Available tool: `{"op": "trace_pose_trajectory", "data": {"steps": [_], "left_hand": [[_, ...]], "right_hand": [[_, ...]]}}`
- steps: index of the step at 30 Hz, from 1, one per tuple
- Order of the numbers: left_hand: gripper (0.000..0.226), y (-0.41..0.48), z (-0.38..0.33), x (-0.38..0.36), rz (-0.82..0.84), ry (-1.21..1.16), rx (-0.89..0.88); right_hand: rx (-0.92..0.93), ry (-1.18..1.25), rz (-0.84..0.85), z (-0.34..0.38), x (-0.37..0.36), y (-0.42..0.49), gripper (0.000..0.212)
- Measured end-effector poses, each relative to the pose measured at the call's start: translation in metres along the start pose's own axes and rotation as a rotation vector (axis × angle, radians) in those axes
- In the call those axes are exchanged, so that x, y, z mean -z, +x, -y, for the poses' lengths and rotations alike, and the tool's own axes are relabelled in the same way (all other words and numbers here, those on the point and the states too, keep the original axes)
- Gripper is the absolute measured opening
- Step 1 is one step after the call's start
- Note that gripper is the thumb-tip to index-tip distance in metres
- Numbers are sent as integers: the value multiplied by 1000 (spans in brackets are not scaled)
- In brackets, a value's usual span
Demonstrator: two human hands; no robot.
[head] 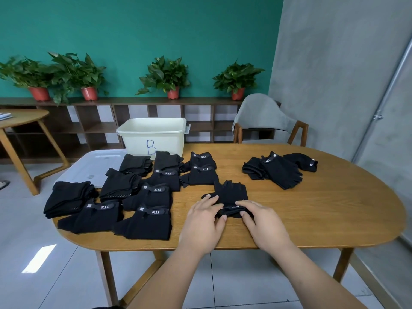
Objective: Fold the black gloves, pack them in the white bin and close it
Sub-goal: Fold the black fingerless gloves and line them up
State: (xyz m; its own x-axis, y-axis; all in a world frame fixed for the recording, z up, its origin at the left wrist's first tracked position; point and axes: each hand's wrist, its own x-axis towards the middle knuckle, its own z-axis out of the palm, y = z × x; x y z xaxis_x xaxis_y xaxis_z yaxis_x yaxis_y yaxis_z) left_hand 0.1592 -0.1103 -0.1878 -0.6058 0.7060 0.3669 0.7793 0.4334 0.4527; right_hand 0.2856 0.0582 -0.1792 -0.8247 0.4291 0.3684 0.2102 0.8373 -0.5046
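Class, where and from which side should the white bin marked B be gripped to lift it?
Likely grip the bin under its protruding rim at the two short ends, from the sides; a handle tab juts out on the right end.

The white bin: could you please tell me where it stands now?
Head view: the white bin stands open at the far edge of the table, left of centre, behind the folded black gloves, with its lid lying flat to its left.

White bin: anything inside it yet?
Cannot tell. The white bin stands open, but only its rim and front wall marked B show; the interior is hidden. Its lid lies beside it, partly under glove stacks.
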Motion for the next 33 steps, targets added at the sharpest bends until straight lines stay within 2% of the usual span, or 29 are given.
{"op": "trace_pose_trajectory", "data": {"steps": [6,15,16,19,20,23,26,33], "left_hand": [[64,-5,-2,6,-37,-26,-88],[31,-6,-2,8,-101,-25,-6],[28,-6,-3,9,-110,-34,-1],[26,-6,-7,13,-133,-72,24],[26,-6,-7,13,-133,-83,36],[28,-6,-6,12,-121,-107,66],[36,-6,-6,12,-123,-105,69],[37,-7,-9,15,-90,-104,134]], "right_hand": [[-8,97,-52,3,5,-3,27],[-1,197,-61,8,11,-6,22],[-7,194,-49,9,13,-6,27],[-64,182,29,10,13,-5,62],[-76,152,44,9,12,-4,66],[-70,79,9,8,11,-2,47],[-89,111,-41,7,15,-2,27],[-111,275,-82,4,16,-3,25]]}}
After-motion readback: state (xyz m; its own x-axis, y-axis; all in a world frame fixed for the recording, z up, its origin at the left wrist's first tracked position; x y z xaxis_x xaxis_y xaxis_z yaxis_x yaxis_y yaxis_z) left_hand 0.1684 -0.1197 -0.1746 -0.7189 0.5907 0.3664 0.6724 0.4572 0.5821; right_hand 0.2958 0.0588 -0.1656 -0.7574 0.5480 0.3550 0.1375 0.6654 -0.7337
